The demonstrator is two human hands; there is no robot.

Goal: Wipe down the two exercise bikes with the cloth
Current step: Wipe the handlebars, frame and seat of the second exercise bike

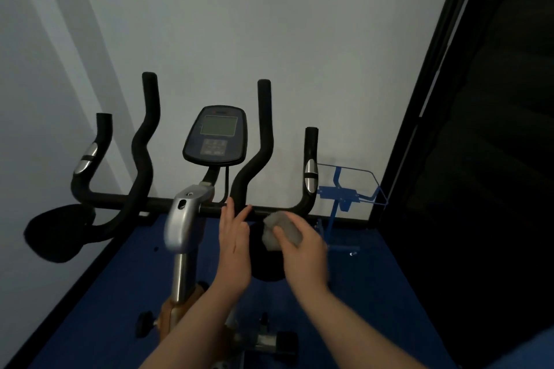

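An exercise bike (192, 219) stands right in front of me, with black curved handlebars (254, 159) and a console screen (217, 136) at the centre. My right hand (302, 246) grips a bunched grey cloth (280, 229) just below the right side of the crossbar. My left hand (235, 237) is beside it with fingers straight, the fingertips touching the crossbar near the base of the inner right handle. Only one bike is in view.
A black padded elbow rest (57, 232) sticks out at the left. A blue wire rack (344, 198) stands against the white wall on the right. Blue floor matting (374, 293) lies under the bike. A dark doorway or panel (479, 159) fills the right side.
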